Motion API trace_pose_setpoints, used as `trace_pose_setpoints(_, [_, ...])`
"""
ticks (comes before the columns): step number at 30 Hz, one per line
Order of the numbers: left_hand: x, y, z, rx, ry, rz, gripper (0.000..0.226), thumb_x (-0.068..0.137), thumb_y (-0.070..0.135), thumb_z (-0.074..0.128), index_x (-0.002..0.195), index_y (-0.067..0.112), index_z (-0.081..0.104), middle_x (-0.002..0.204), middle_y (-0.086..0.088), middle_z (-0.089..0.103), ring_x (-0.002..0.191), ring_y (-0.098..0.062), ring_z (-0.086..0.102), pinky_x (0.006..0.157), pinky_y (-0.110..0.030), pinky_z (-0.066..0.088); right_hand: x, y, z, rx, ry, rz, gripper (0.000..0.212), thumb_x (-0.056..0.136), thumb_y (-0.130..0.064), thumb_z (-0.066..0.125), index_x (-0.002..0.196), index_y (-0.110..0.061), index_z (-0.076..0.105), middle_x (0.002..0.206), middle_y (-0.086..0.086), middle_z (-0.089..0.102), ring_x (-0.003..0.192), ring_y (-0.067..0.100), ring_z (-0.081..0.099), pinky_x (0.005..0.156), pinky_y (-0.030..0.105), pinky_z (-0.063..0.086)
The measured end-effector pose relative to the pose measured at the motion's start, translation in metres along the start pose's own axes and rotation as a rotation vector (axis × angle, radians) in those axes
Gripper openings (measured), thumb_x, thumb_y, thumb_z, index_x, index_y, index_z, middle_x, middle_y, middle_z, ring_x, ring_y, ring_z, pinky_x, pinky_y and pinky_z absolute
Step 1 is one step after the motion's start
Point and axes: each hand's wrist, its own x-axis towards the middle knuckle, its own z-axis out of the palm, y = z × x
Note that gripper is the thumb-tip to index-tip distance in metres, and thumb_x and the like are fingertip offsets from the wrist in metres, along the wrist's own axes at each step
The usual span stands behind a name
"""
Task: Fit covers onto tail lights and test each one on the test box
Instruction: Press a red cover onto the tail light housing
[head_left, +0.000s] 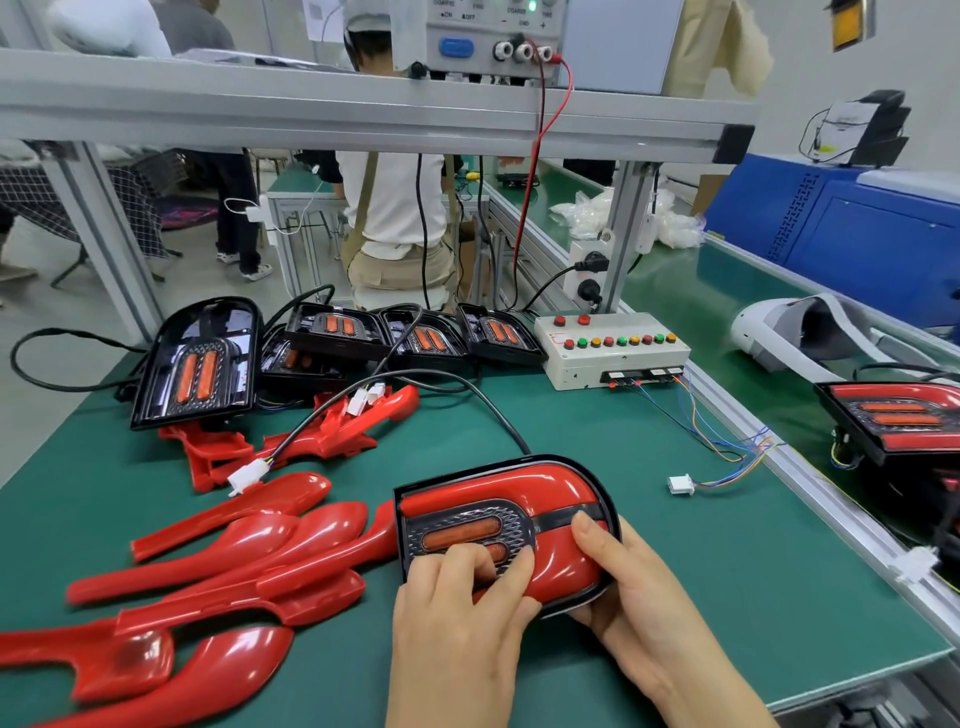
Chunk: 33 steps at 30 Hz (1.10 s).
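Observation:
A tail light (498, 514) with a red cover on it lies on the green mat in front of me. My left hand (457, 613) grips its near edge, fingers curled over the grille and orange strips. My right hand (623, 577) holds the rounded right end, thumb on top of the red cover. Its black cable (395, 389) loops back to a white plug (247, 475). Loose red covers (228, 551) lie piled at the left. The white test box (613, 348) with coloured buttons stands at the back right, its white connector (680, 484) lying on the mat.
Several uncovered black tail lights (197, 364) stand in a row at the back. Another covered tail light (898, 415) and a white headset (800, 332) sit on the conveyor belt to the right. A power supply (493, 36) sits on the overhead shelf. A person sits beyond the bench.

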Motion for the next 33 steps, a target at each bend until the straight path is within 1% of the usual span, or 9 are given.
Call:
trace_pose_setpoints(4, [-0.006, -0.012, -0.006, -0.061, 0.017, -0.119, 0.037, 0.076, 0.040, 0.052, 0.101, 0.025, 0.075, 0.094, 0.002, 0.063, 0.092, -0.015, 0.042, 0.081, -0.031, 0.040, 0.003, -0.003, -0.002, 0.008, 0.041, 0.007, 0.051, 0.066, -0.031, 0.073, 0.112, -0.010, 0.065, 0.106, 0.019, 0.071, 0.083, 0.027, 0.071, 0.062, 0.037, 0.059])
trace_pose_setpoints(7, [-0.005, -0.027, -0.018, -0.386, -0.074, -0.554, 0.035, 0.083, 0.041, 0.058, 0.117, 0.036, 0.055, 0.115, 0.010, 0.051, 0.100, -0.006, 0.048, 0.090, -0.021, 0.031, 0.005, -0.006, -0.007, 0.057, 0.068, 0.019, 0.046, 0.066, -0.030, 0.071, 0.108, -0.010, 0.066, 0.094, 0.016, 0.074, 0.072, 0.023, 0.072, 0.056, 0.034, 0.058])
trace_pose_setpoints(9, [-0.002, -0.032, -0.022, -0.641, -0.267, -0.751, 0.034, 0.087, 0.045, 0.061, 0.118, 0.047, 0.046, 0.112, 0.025, 0.058, 0.093, 0.009, 0.058, 0.085, -0.023, 0.039, 0.007, -0.006, -0.008, 0.078, 0.068, 0.029, 0.044, 0.068, -0.030, 0.070, 0.107, -0.010, 0.067, 0.094, 0.016, 0.074, 0.071, 0.023, 0.072, 0.055, 0.033, 0.058])
trace_pose_setpoints(10, [0.001, -0.033, -0.022, -0.785, -0.346, -0.821, 0.033, 0.086, 0.046, 0.064, 0.116, 0.046, 0.051, 0.105, 0.026, 0.065, 0.086, 0.006, 0.063, 0.079, -0.025, 0.045, 0.009, -0.005, -0.007, 0.086, 0.065, 0.036, 0.044, 0.069, -0.031, 0.070, 0.108, -0.010, 0.067, 0.096, 0.016, 0.074, 0.074, 0.024, 0.072, 0.056, 0.034, 0.058])
trace_pose_setpoints(13, [0.010, -0.035, -0.023, -1.223, -0.503, -1.018, 0.051, 0.066, 0.042, 0.070, 0.114, 0.031, 0.059, 0.097, 0.000, 0.073, 0.063, -0.030, 0.066, 0.053, -0.032, 0.051, 0.015, -0.004, -0.007, 0.105, 0.070, 0.046, 0.046, 0.068, -0.034, 0.071, 0.106, -0.010, 0.067, 0.096, 0.016, 0.074, 0.074, 0.024, 0.072, 0.056, 0.035, 0.058])
trace_pose_setpoints(18, [0.015, -0.030, -0.022, -1.442, -0.519, -1.047, 0.045, 0.076, 0.044, 0.076, 0.115, 0.032, 0.058, 0.080, -0.016, 0.065, 0.059, -0.036, 0.060, 0.048, -0.032, 0.051, 0.023, -0.007, -0.008, 0.091, 0.087, 0.072, 0.052, 0.067, -0.038, 0.072, 0.110, -0.009, 0.066, 0.094, 0.015, 0.074, 0.074, 0.024, 0.072, 0.057, 0.035, 0.058])
trace_pose_setpoints(27, [0.007, -0.025, -0.008, -1.374, -0.381, -0.968, 0.046, 0.073, 0.040, 0.061, 0.117, 0.029, 0.055, 0.065, -0.010, 0.057, 0.050, -0.030, 0.057, 0.040, -0.028, 0.046, 0.028, -0.009, -0.007, 0.064, 0.100, 0.053, 0.056, 0.069, -0.039, 0.071, 0.115, -0.008, 0.064, 0.095, 0.013, 0.074, 0.075, 0.023, 0.072, 0.057, 0.033, 0.057])
trace_pose_setpoints(31, [0.003, -0.025, -0.005, -1.364, -0.378, -0.927, 0.048, 0.075, 0.041, 0.059, 0.122, 0.033, 0.052, 0.068, -0.007, 0.064, 0.054, -0.031, 0.059, 0.044, -0.030, 0.049, 0.029, -0.007, -0.008, 0.061, 0.119, 0.023, 0.054, 0.076, -0.043, 0.066, 0.118, -0.010, 0.062, 0.103, 0.015, 0.073, 0.080, 0.024, 0.071, 0.061, 0.036, 0.059])
trace_pose_setpoints(33, [0.001, -0.022, -0.004, -1.382, -0.383, -0.932, 0.047, 0.080, 0.038, 0.057, 0.126, 0.036, 0.047, 0.085, -0.005, 0.071, 0.057, -0.033, 0.061, 0.049, -0.031, 0.052, 0.031, -0.008, -0.008, 0.076, 0.144, 0.031, 0.051, 0.082, -0.047, 0.062, 0.117, -0.010, 0.063, 0.105, 0.016, 0.073, 0.080, 0.026, 0.071, 0.064, 0.038, 0.060])
